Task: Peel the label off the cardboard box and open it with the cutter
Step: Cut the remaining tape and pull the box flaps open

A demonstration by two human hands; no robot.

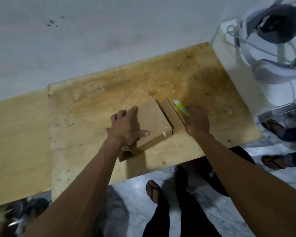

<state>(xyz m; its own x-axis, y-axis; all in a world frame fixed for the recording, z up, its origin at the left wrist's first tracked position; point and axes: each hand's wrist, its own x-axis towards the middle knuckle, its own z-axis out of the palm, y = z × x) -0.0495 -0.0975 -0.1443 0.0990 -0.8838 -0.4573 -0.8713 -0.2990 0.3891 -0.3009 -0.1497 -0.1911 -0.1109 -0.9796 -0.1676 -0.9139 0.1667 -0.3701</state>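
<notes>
1. Right hand (197, 121): fingers curled round the near end of a green-and-white cutter (181, 107), which points away along the right edge of the box; white tip clear of the fist.
2. Left hand (126, 128): spread flat on the left part of the box top, fingers straight, thumb (143, 133) stretched across the lid toward the near corner; pressing down, gripping nothing.
3. Cardboard box (152, 120): plain brown, set at an angle near the front middle of the board; right-hand flap (172, 115) separated from the main top panel by a dark gap, slightly raised. Small white scrap (164, 134) at the near right corner of the lid; whether label remnant or tape, cannot tell. Another flap (125, 155) open at the near left end, below the left wrist.
4. Work surface: stained, scuffed plywood board (143, 86), lying beside a paler wooden tabletop (19, 134) at left.
5. At right, touching the board's edge: clear plastic case (237, 79) bearing a white headset (280, 40) with straps and cables.
6. Behind: grey-white wall (109, 31) with dark smudges (53, 22).
7. Below: marbled floor (138, 211); sandalled foot (153, 190) and dark trouser legs beneath the table edge; more sandalled feet (273, 162) at right.
</notes>
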